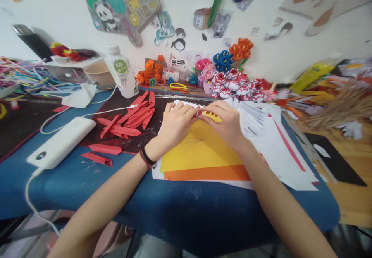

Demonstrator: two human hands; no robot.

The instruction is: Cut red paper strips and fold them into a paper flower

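My left hand (177, 120) and my right hand (225, 118) meet above a yellow sheet of paper (200, 147). Pinched between the fingertips of both is a small red and white paper piece (198, 113), mostly covered by the fingers. Below the yellow sheet an orange sheet (206, 173) shows along the near edge, with white paper under it. Left of my left hand lies a loose pile of folded red paper strips (135, 116). Two more folded red strips (105, 148) rest closer to me on the blue table cover.
A white power bank (61, 141) with cables lies at the left, with a white bottle (121, 72) behind it. Yellow-handled scissors (178, 87) and red-white paper flowers (236, 84) stand along the back. White paper strips (251, 116) and thin sticks (344, 103) are at the right.
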